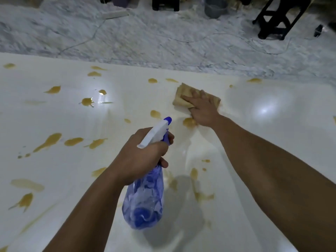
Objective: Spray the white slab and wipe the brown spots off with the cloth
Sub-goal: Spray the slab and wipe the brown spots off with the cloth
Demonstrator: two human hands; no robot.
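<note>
The glossy white slab (254, 142) fills the lower view and carries several brown spots, such as one (87, 101) at the left and one (189, 122) just beside my right wrist. My left hand (143, 155) grips the neck of a blue spray bottle (145, 197) with a white trigger head, its blue nozzle pointing toward the far side. My right hand (201, 108) lies flat with spread fingers pressing a tan folded cloth (183, 97) onto the slab near its far edge.
Beyond the slab's far edge lies a grey marbled floor (145, 37). On it stand a grey bucket (215, 7), black stool legs (276, 20) at the far right and dark furniture at the top.
</note>
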